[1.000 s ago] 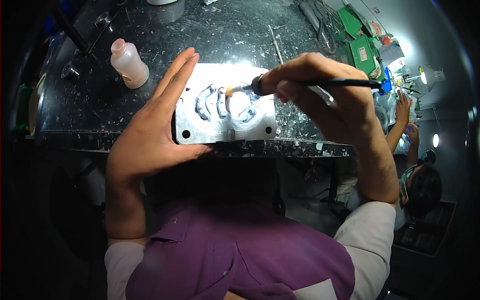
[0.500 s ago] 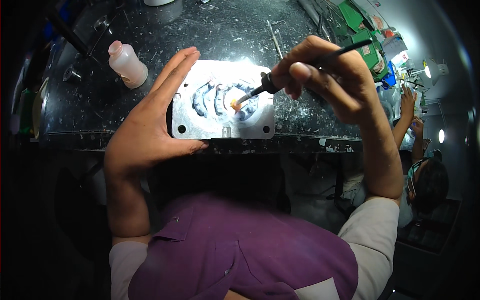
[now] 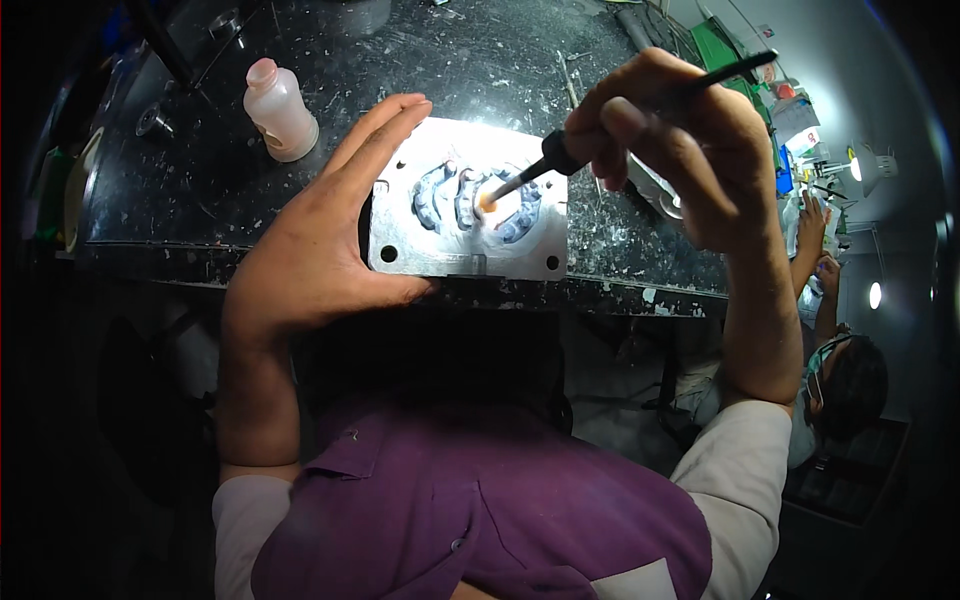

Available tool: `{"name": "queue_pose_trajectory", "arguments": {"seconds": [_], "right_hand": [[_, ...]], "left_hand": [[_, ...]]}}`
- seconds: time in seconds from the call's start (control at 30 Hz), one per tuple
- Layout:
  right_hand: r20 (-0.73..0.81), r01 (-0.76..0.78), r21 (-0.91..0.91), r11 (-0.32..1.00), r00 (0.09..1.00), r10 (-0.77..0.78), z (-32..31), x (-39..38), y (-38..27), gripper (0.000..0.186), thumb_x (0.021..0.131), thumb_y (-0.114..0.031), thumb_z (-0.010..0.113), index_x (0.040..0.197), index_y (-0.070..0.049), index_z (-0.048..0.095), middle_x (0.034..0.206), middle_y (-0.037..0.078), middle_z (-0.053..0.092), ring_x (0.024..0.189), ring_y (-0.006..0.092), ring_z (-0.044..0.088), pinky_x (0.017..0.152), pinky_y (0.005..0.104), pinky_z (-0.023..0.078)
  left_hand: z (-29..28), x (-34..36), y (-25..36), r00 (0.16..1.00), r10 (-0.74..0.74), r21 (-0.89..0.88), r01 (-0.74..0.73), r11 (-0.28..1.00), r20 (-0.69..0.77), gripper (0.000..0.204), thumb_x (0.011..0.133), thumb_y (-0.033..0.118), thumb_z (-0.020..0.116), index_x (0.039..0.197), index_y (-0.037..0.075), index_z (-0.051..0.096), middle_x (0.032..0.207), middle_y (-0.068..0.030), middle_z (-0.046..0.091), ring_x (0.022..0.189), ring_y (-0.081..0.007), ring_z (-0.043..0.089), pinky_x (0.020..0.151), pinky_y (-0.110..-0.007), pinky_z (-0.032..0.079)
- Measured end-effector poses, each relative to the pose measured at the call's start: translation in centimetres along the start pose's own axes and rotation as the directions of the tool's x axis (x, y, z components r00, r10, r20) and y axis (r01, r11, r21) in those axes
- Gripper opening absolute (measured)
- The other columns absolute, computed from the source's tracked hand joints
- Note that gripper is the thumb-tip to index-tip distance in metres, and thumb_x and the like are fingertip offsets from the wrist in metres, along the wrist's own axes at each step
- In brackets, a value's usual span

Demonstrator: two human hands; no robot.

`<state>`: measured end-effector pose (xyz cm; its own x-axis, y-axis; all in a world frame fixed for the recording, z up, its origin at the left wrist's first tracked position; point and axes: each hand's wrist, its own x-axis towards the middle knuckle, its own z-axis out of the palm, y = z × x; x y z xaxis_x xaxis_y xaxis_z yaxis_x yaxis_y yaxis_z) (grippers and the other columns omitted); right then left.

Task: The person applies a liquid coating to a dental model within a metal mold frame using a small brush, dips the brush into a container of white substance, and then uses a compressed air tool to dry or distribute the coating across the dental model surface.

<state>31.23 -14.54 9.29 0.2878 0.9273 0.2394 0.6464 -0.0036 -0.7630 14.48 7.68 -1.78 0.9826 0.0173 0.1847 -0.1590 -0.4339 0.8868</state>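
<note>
A square silver metal mould plate with corner holes and curved blue-grey arch shapes in its middle sits at the front edge of the dark bench. My left hand grips its left side, fingers along that side and thumb at the near edge. My right hand holds a black-handled brush, whose orange-tinted tip rests in the pale round centre between the arches. A translucent white bottle with a pink top stands upright left of the plate.
The scuffed black bench carries metal cylinders at left and a thin rod behind. Green boxes and lamps are at right. A co-worker sits there, a hand on the bench.
The brush tip moved from the arches' upper part down into the centre, then slightly up; my right hand rose and its handle tilts more steeply. The plate and left hand appear slightly rightward in view.
</note>
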Motion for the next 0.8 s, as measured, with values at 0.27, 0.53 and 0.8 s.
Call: {"name": "queue_pose_trajectory", "arguments": {"seconds": [0.27, 0.53, 0.8], "right_hand": [[0.098, 0.174, -0.205, 0.963, 0.983, -0.157, 1.0, 0.7, 0.1, 0.013, 0.102, -0.001, 0.058, 0.105, 0.006, 0.069, 0.090, 0.011, 0.074, 0.074, 0.0123, 0.068, 0.066, 0.0263, 0.055], [0.132, 0.261, -0.297, 0.918, 0.964, -0.232, 1.1, 2.2, -0.7, 0.009, 0.099, -0.002, 0.065, 0.097, 0.005, 0.071, 0.088, 0.010, 0.074, 0.069, 0.0140, 0.067, 0.062, 0.0285, 0.053], [0.071, 0.195, -0.183, 0.964, 0.980, -0.185, 1.5, 1.5, -0.3, 0.014, 0.103, -0.003, 0.060, 0.109, 0.007, 0.068, 0.095, 0.013, 0.074, 0.077, 0.0151, 0.069, 0.068, 0.0284, 0.056]], "left_hand": [[0.7, 0.0, -0.5, 0.999, 0.007, 0.070, -0.004, 0.998, -0.053, 0.117, 0.051, 0.017, 0.088, 0.157, 0.009, 0.041, 0.163, -0.0170, 0.035, 0.152, -0.0332, 0.036, 0.122, -0.043, 0.033], [2.9, -0.8, 1.1, 0.972, -0.033, 0.275, 0.098, 0.957, -0.234, 0.117, 0.051, 0.022, 0.098, 0.152, 0.009, 0.040, 0.148, -0.0152, 0.045, 0.137, -0.0370, 0.048, 0.114, -0.048, 0.043], [2.5, -0.9, 0.8, 0.978, -0.041, 0.294, 0.101, 0.950, -0.204, 0.119, 0.054, 0.022, 0.097, 0.155, 0.005, 0.037, 0.155, -0.0173, 0.042, 0.144, -0.0375, 0.043, 0.118, -0.046, 0.040]]}}
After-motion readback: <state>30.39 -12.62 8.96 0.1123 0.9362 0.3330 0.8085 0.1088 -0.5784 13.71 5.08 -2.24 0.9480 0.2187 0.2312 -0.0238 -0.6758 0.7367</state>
